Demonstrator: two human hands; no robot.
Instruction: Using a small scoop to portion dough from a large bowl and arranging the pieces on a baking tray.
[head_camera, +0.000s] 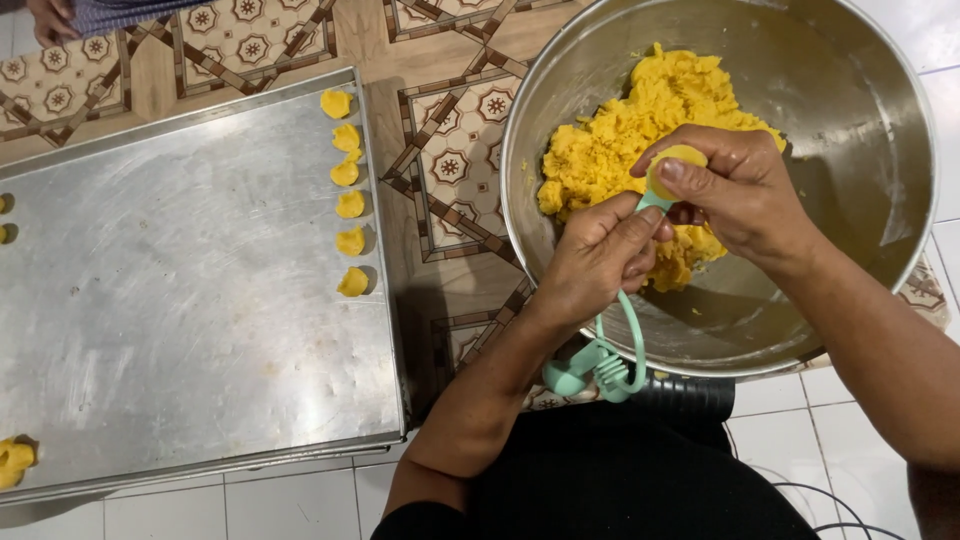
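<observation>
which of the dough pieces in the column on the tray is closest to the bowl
The top dough piece of the column, at the tray's far right corner; the five below it sit further from the bowl.
</observation>
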